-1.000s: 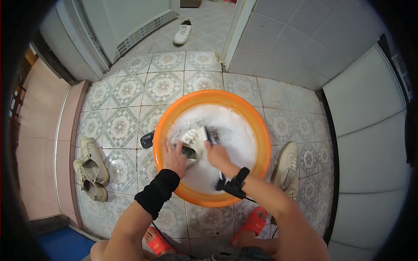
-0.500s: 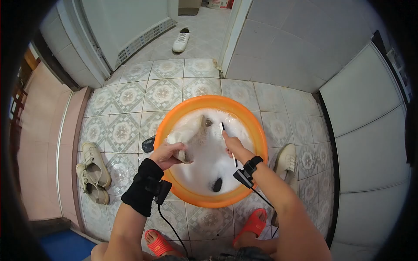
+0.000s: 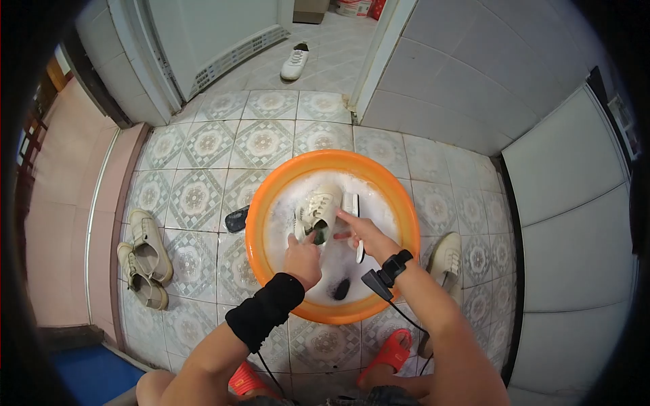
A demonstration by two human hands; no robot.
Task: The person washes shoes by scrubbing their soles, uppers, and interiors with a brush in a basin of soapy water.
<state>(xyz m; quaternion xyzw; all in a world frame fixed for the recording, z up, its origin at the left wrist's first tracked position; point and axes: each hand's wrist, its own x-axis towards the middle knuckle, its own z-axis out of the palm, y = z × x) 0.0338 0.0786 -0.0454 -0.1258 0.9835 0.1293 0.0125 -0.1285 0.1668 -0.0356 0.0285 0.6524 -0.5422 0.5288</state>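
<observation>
A cream lace-up sneaker [image 3: 323, 203] sits upright in the suds of an orange basin [image 3: 254, 271], its toe pointing away from me and its dark opening toward me. My left hand [image 3: 303, 260] grips the sneaker at its heel end, fingertips at the opening. In my right hand [image 3: 365, 235] is a white-handled brush [image 3: 351, 201], its head beside the sneaker's right side. A fingertip of that hand touches the sneaker's side. Near the basin's front, a small black object [image 3: 341, 289] pokes out of the foam; its kind is unclear.
A pair of sneakers [image 3: 145, 257] stands on the tiles at left, and another sneaker [image 3: 445, 257] at right. Just left of the basin lies a black object [image 3: 237, 219]. One white shoe [image 3: 294, 62] is in the doorway. Red slippers [image 3: 387, 355] are on my feet.
The sneaker has turned from its side to upright, with its opening toward me. My left hand has shifted right onto its heel end; my right hand has come against its side.
</observation>
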